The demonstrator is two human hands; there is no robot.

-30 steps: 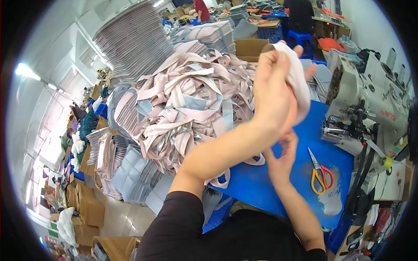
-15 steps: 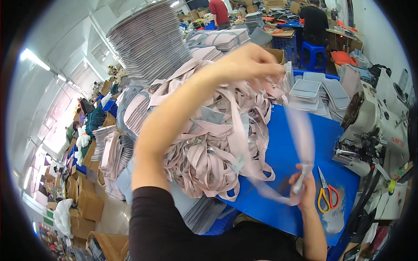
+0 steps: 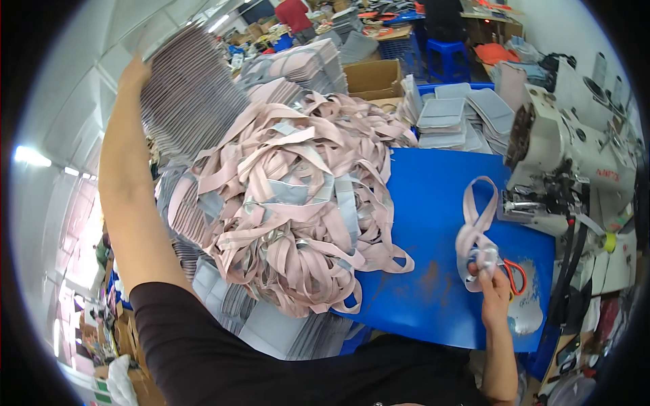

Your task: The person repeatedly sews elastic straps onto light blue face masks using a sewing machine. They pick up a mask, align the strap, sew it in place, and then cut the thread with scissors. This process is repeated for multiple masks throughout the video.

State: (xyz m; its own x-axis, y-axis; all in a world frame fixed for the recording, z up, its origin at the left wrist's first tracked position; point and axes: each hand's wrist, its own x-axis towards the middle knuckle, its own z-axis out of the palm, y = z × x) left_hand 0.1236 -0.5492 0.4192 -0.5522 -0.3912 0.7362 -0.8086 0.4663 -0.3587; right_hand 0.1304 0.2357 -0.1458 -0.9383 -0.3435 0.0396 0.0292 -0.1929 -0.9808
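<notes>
My left arm reaches up to the far left, and my left hand (image 3: pixel 135 73) is at the upper edge of a tall, leaning stack of grey-pink flat fabric pieces (image 3: pixel 193 91). Its fingers are too small and unclear to show whether they grip a piece. Over the blue tabletop (image 3: pixel 433 203), my right hand (image 3: pixel 495 287) pinches a looped pink fabric strip (image 3: pixel 476 233) with a shiny, pale part at the fingers. Scissors with orange handles (image 3: pixel 517 276) lie just beside that hand, partly hidden by it. A large tangled heap of pink and grey strips (image 3: pixel 291 203) lies between my arms.
A sewing machine (image 3: pixel 569 149) stands along the table's right side. Grey padded pieces (image 3: pixel 443 115) are piled in a blue bin at the back, near an open cardboard box (image 3: pixel 372 80). Two people (image 3: pixel 292 15) are farther off, by a blue stool (image 3: pixel 448 59).
My left hand has swung from above the heap, where it was near the strip, to the tall stack at far left. The strip now hangs looped from my right hand. The view has shifted.
</notes>
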